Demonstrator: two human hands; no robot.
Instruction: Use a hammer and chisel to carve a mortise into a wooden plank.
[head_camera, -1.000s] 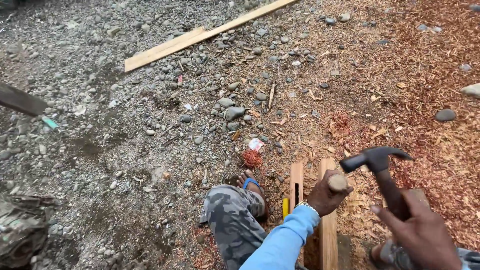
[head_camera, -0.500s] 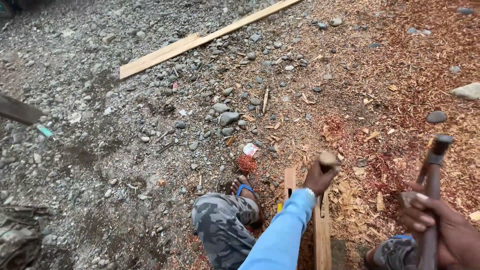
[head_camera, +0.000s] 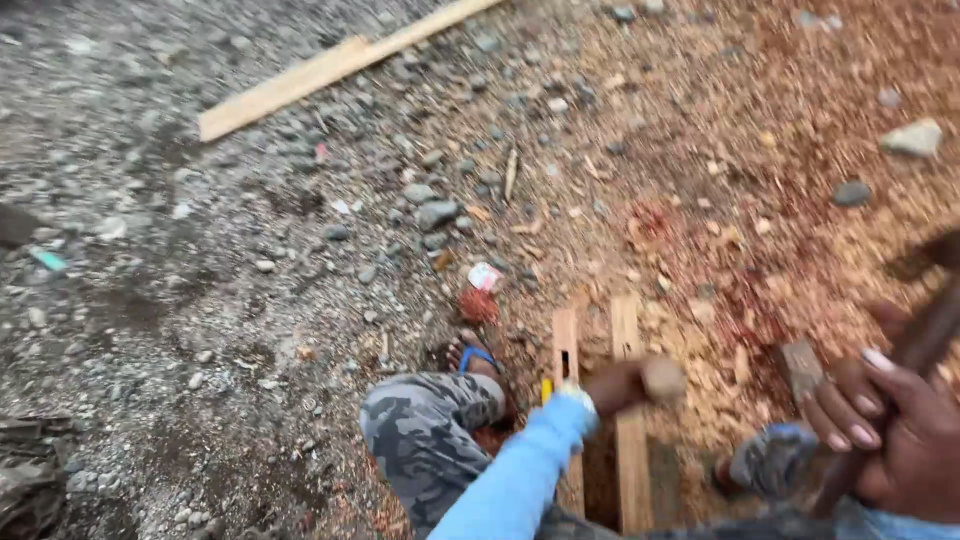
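My left hand (head_camera: 618, 386), in a light blue sleeve, is closed around a tool with a round wooden handle end (head_camera: 664, 378), held over two narrow wooden strips (head_camera: 627, 330) lying side by side on the ground. At the lower right, my right hand (head_camera: 893, 430) grips the dark handle of a hammer (head_camera: 925, 335). The handle rises to the right and its head is blurred near the frame edge. The hammer is off to the right of the wooden handle and apart from it.
My knee in camouflage trousers (head_camera: 428, 435) and a foot in a blue sandal (head_camera: 476, 356) sit left of the strips. Reddish wood chips (head_camera: 720, 230) cover the ground to the right, grey gravel and stones (head_camera: 432, 212) lie to the left, and a long plank (head_camera: 330, 68) lies at the top.
The hammer head was close beside the wooden handle a second ago and has swung up and away to the right. My left hand has kept its hold over the strips.
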